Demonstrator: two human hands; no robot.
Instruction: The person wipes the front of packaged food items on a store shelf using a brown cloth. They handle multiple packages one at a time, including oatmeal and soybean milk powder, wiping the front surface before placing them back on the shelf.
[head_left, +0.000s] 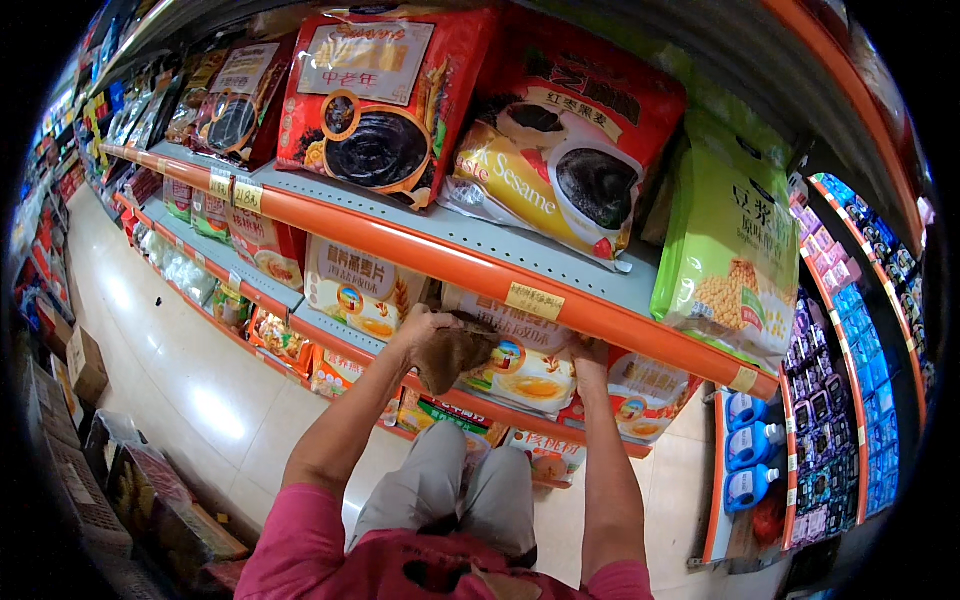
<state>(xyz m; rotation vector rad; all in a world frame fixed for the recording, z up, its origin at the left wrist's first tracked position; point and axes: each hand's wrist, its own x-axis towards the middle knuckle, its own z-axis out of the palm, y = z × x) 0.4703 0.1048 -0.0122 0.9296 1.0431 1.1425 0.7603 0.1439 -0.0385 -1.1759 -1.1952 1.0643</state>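
Observation:
Below the upper shelf, my left hand (pixel 424 326) is closed on a brown cloth (pixel 452 358), which hangs in front of a white and yellow cereal bag (pixel 525 375). My right hand (pixel 590 352) grips the right edge of that same bag, its fingertips partly hidden by the bag and the shelf lip. The bag stands upright on the second shelf. To its left is a similar white cereal bag (pixel 350 290), and to its right a red and white bag (pixel 645 390).
Overhead, the orange-edged shelf (pixel 420 245) carries red sesame-powder bags (pixel 375 110) and a green soy-drink bag (pixel 735 240). Blue bottles (pixel 750 445) stand on a rack at right. Boxes (pixel 90 360) line the aisle's left side, beside the pale tiled floor (pixel 190 350).

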